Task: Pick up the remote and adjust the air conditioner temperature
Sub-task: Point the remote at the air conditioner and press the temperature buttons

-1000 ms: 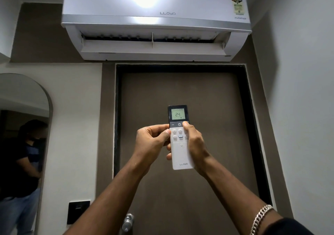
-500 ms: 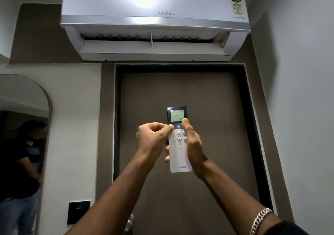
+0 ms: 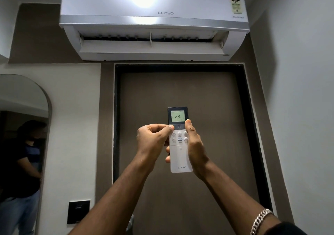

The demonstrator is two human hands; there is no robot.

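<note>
Barely shifting since a second ago, display holding at 24. Gripping the remote (image 3: 179, 150) in the right hand (image 3: 196, 144), thumb beside the power button; curling the left hand (image 3: 152, 141) against its left edge, fingertip pressing. Aiming up below the air conditioner (image 3: 153, 27). Pickup done, temperature change pending.

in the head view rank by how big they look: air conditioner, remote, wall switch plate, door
1. door
2. air conditioner, close to the door in apparent area, so that order is unsure
3. remote, though it looks bigger from being nearer the camera
4. wall switch plate
</note>
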